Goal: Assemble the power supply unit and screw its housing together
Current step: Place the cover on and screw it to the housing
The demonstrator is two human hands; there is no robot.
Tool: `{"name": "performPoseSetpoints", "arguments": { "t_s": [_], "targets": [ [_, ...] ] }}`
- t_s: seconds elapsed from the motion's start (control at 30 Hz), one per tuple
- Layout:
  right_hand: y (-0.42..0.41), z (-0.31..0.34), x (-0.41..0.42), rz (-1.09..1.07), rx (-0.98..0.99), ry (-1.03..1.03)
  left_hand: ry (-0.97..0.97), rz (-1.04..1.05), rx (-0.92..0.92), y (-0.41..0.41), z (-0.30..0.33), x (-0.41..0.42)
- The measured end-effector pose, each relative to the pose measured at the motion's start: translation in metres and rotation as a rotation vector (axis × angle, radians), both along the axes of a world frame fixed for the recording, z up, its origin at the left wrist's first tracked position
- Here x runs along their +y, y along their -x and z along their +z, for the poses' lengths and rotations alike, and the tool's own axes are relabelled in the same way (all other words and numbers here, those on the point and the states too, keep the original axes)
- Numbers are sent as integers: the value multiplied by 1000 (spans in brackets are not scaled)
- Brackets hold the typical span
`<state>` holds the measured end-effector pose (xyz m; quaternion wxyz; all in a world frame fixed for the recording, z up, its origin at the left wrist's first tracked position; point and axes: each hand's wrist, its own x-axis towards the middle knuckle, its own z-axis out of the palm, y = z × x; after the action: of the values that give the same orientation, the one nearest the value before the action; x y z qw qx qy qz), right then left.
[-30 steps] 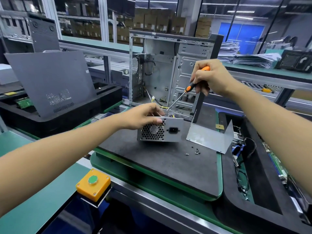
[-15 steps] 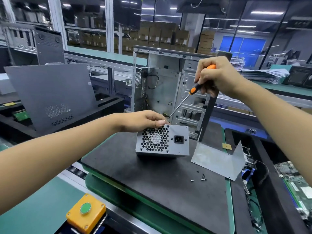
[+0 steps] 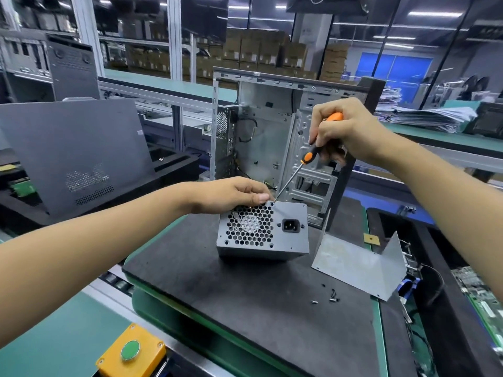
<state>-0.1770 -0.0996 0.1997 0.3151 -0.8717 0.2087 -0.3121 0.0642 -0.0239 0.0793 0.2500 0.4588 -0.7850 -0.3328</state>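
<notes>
One grey metal power supply box (image 3: 262, 229) with a honeycomb fan grille and a single black socket sits on your dark foam mat (image 3: 245, 295), one bent sheet-metal cover (image 3: 356, 265) stands just beside it, and about four small loose screws (image 3: 330, 297) lie in front of the cover. Your left hand (image 3: 231, 194) rests on the box's top rear edge, fingers curled over it. Your right hand (image 3: 345, 131) is closed round one orange-and-black screwdriver (image 3: 310, 156) — its thin shaft slants down to the box's top edge, by your left thumb.
</notes>
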Motion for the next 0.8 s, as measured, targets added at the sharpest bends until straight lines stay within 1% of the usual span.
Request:
{"name": "performPoseSetpoints", "arguments": {
  "t_s": [0.27, 0.53, 0.67, 0.8],
  "targets": [
    [-4, -4, -1, 36, 24, 5, -14, -17, 12, 2, 1, 3],
    [-7, -3, 3, -5, 58, 30, -20, 16, 27, 1, 1, 1],
    [-10, 4, 13, 25, 92, 111, -49, -4, 58, 0, 1, -4],
    [-19, 14, 24, 78, 218, 279, -97, -35, 123, -3, 0, -12]
  ]
}}
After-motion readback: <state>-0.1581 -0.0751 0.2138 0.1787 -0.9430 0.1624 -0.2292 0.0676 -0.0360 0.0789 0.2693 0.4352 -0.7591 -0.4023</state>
